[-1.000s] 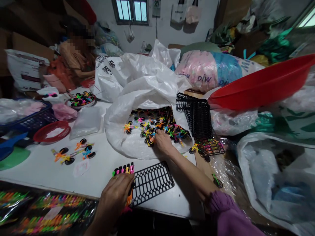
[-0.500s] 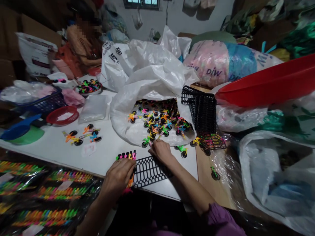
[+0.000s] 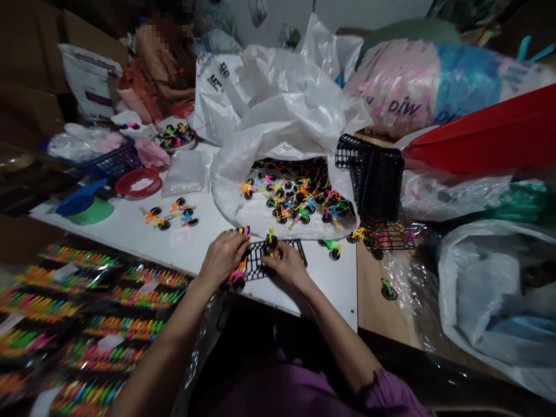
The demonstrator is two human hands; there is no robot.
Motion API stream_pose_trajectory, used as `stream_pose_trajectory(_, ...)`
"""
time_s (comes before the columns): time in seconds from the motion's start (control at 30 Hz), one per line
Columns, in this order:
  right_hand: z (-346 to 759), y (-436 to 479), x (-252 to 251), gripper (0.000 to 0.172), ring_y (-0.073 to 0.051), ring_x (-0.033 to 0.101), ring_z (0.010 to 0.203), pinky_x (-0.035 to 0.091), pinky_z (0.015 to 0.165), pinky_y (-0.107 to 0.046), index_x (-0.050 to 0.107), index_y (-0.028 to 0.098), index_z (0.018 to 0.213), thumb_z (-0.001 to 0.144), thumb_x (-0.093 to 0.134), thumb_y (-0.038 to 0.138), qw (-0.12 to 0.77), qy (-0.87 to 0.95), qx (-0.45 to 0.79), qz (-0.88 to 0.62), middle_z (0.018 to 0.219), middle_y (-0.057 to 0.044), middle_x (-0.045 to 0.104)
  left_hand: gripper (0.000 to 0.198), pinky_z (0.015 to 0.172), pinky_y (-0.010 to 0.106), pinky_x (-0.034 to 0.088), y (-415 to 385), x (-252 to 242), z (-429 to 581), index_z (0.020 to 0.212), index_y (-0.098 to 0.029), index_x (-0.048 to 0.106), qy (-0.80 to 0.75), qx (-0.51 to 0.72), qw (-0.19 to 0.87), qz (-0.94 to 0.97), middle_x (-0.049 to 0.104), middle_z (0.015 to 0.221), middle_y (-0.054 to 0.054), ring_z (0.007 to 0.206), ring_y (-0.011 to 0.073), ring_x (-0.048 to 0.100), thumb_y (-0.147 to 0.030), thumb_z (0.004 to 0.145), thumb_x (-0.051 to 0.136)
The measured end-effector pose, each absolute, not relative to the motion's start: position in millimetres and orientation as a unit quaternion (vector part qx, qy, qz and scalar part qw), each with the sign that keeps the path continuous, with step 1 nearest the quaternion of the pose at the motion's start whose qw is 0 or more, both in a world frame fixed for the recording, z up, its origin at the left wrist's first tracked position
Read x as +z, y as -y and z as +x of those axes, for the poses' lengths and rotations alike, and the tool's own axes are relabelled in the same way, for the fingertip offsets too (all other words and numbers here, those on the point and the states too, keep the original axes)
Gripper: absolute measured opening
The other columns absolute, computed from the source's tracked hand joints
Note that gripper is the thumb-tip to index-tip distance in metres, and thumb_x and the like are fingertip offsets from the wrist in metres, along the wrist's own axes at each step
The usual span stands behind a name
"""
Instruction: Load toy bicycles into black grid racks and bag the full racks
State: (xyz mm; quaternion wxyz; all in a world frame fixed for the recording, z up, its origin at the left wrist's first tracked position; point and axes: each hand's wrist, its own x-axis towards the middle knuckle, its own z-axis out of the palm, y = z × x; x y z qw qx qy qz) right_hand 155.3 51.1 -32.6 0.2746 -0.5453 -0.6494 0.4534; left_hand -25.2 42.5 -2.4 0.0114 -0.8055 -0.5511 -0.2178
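Observation:
A black plastic grid rack (image 3: 255, 267) lies near the table's front edge. Colourful toy bicycles (image 3: 238, 275) fill its left end, partly covered by my left hand (image 3: 222, 256), whose fingers are curled around that end. Between the fingertips of my right hand (image 3: 287, 264) is a small green-and-yellow toy bicycle (image 3: 271, 238) with black wheels, held just over the rack. Behind the rack, a white sack (image 3: 230, 194) gapes towards me with many loose toy bicycles (image 3: 299, 205) in its mouth. A green toy bicycle (image 3: 332, 248) lies right of the rack.
More black racks (image 3: 376, 182) are stacked right of the sack. Several toy bicycles (image 3: 163, 222), a red basket (image 3: 138, 183) and clear bags (image 3: 185, 172) are on the left. Packed toy sets (image 3: 134, 295) lie lower left. A co-worker (image 3: 163, 63) sits at the back left.
My right hand has drawn back from the sack's mouth to the rack, bringing a toy bicycle. My left hand stays at the rack's left end. The camera view has shifted.

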Motion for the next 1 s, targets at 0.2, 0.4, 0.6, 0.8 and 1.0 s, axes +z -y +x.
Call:
stream_pose_trajectory(0.2,142.8,-21.8,-42.2,0.011,-0.012,0.055,0.066,0.04,0.062,-0.021,0.059,0.017,0.079,0.077,0.055,0.026,0.282,0.682,0.454,-0.499,0.076,-0.001,0.061,0.021,0.081,0.033,0.046,-1.8,13.8,-18.9,0.098,-0.017,0.06,0.572,-0.256,-0.006,-0.78,0.064,0.092,0.006,0.088,0.0186,0.058,-0.026,0.088,0.043)
stream_pose_trajectory(0.4,129.4,-12.6,-60.5,0.016,-0.017,0.056,0.077,0.041,0.067,-0.024,0.058,0.016,0.088,0.077,0.047,0.012,0.213,0.771,0.332,-0.499,0.088,-0.006,0.059,0.019,0.082,0.034,0.046,29.9,0.9,-12.6,0.099,-0.017,0.059,0.534,-0.225,-0.033,-0.814,0.065,0.09,0.006,0.088,0.0183,0.058,-0.019,0.087,0.045)
stream_pose_trajectory(0.6,132.4,-10.8,-56.7,0.02,-0.016,0.055,0.077,0.04,0.065,-0.024,0.053,0.018,0.095,0.078,0.045,0.013,0.109,0.836,0.253,-0.475,0.093,-0.006,0.057,0.021,0.085,0.035,0.045,30.8,-10.2,-3.7,0.101,-0.017,0.059,0.528,-0.226,0.026,-0.818,0.066,0.092,0.006,0.09,0.0197,0.059,-0.028,0.088,0.047)
stream_pose_trajectory(0.8,137.4,-13.2,-50.9,0.019,-0.017,0.057,0.075,0.039,0.064,-0.025,0.054,0.016,0.098,0.084,0.043,0.02,0.098,0.857,0.247,-0.441,0.092,-0.007,0.059,0.017,0.079,0.031,0.046,35.0,-13.7,3.2,0.091,-0.017,0.062,0.524,-0.263,0.06,-0.808,0.067,0.082,0.004,0.079,0.0167,0.06,-0.016,0.088,0.044)
stream_pose_trajectory(1.0,160.6,-59.5,-22.9,0.013,-0.013,0.057,0.07,0.039,0.062,-0.02,0.062,0.017,0.086,0.078,0.052,0.016,0.122,0.852,0.351,-0.368,0.076,-0.001,0.063,0.025,0.081,0.035,0.044,41.1,-21.8,-4.2,0.095,-0.017,0.061,0.493,-0.23,0.116,-0.831,0.068,0.089,0.004,0.084,0.0199,0.06,-0.012,0.088,0.037)
